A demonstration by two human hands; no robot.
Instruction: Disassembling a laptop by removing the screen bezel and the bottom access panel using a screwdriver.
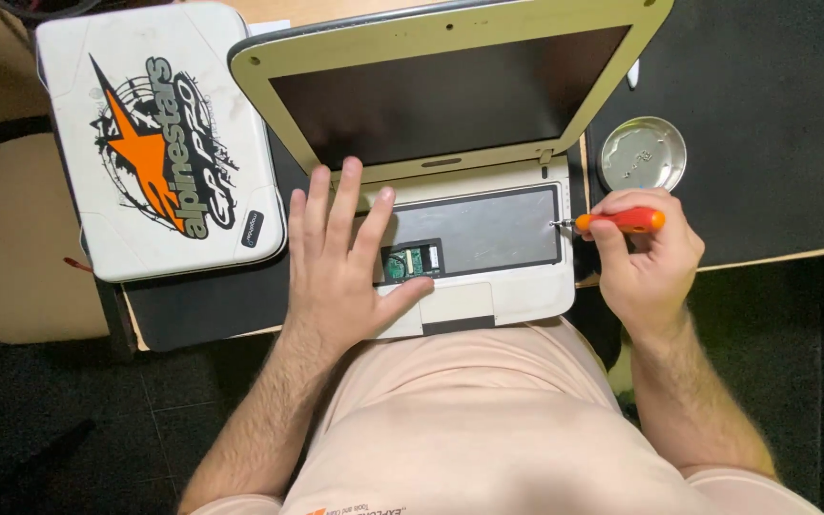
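Fingers [612, 234] grip orange screwdriver [622, 221] | left hand [336, 257] flat on laptop [488, 286]

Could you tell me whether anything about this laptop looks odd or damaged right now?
Yes: the laptop has no keyboard. A bare dark tray sits where the keys belong, with a green circuit board exposed. The left hand rests flat there; the right hand holds an orange screwdriver at its right edge.

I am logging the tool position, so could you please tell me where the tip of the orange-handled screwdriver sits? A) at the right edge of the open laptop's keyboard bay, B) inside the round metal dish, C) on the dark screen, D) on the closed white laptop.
A: the right hand holds the orange-handled screwdriver level, its tip at the right edge of the open laptop, clear of the round metal dish.
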